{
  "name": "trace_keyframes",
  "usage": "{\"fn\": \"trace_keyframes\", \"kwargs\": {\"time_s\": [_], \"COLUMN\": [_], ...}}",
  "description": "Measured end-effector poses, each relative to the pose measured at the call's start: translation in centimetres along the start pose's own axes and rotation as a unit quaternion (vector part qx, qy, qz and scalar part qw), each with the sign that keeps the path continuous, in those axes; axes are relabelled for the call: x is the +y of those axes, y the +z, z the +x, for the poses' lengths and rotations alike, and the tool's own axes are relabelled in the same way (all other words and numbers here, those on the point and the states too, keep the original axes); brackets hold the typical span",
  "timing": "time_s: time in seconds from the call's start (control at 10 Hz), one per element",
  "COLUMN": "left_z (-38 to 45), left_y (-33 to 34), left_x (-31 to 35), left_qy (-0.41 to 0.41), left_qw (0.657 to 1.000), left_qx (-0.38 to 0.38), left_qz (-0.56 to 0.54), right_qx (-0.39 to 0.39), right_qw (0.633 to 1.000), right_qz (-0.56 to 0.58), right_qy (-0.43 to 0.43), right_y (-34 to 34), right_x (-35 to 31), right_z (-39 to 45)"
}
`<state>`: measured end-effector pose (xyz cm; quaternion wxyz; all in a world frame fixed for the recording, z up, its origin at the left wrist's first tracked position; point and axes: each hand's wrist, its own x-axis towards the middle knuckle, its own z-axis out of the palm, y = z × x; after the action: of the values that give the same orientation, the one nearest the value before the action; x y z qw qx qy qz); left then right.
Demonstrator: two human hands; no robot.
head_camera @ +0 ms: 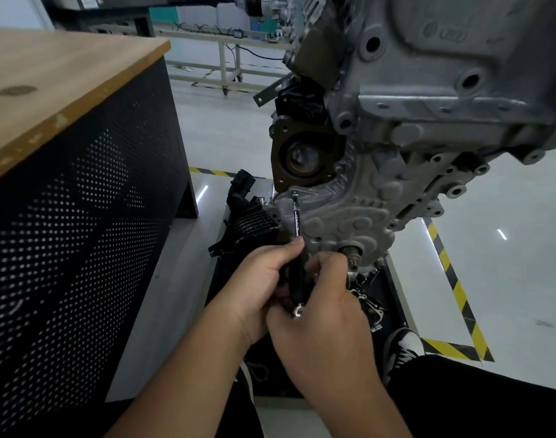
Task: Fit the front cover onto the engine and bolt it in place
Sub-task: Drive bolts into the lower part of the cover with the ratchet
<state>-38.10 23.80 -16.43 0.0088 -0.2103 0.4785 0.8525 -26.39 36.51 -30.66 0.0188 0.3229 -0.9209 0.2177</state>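
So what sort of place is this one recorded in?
Probably a training or repair workshop: a bare engine on a stand, yellow-black hazard tape on a glossy floor, and a wood-topped workbench with perforated metal sides.

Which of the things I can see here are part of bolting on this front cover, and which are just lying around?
In the job:
front cover on the engine
driver tool, tip on a bolt at the cover's upper edge
left hand and right hand, both gripping the tool's handle

Lying about:
black plastic part beside the engine
wooden-topped cabinet
loose parts in the tray below

Wooden-topped bench (65, 80) with perforated black side left; yellow-black floor tape (457, 289) right.
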Motion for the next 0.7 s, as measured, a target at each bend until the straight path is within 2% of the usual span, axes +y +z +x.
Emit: {"fn": "trace_keyframes", "kwargs": {"time_s": [0.1,0.2,0.3,0.4,0.5,0.6,0.7], "left_z": [-0.1,-0.4,-0.4,-0.2,-0.1,-0.3,0.0], "left_y": [0.4,0.8,0.9,1.5,1.6,1.5,1.2], "left_x": [-0.2,0.1,0.5,0.6,0.4,0.4,-0.2], "left_qy": [-0.007,0.003,-0.006,-0.028,-0.035,-0.018,0.008], "left_qw": [0.998,0.995,0.988,0.983,0.978,0.983,0.986], "left_qx": [0.025,0.071,0.130,0.113,0.085,0.115,0.161], "left_qz": [-0.059,-0.069,-0.078,-0.141,-0.187,-0.140,-0.051], "right_qx": [-0.016,0.012,-0.039,-0.165,-0.240,-0.187,-0.065], "right_qw": [0.979,0.997,0.983,0.970,0.953,0.961,0.981], "right_qz": [-0.166,-0.016,-0.110,-0.021,0.146,0.181,-0.074], "right_qy": [-0.115,-0.079,-0.143,-0.174,-0.111,-0.097,-0.169], "right_y": [-13.2,-18.0,-20.2,-19.4,-17.5,-18.3,-20.9], "right_x": [4.6,5.4,6.4,6.9,6.4,6.7,7.7], "right_z": [9.2,9.9,10.3,11.5,10.5,10.4,10.5]}}
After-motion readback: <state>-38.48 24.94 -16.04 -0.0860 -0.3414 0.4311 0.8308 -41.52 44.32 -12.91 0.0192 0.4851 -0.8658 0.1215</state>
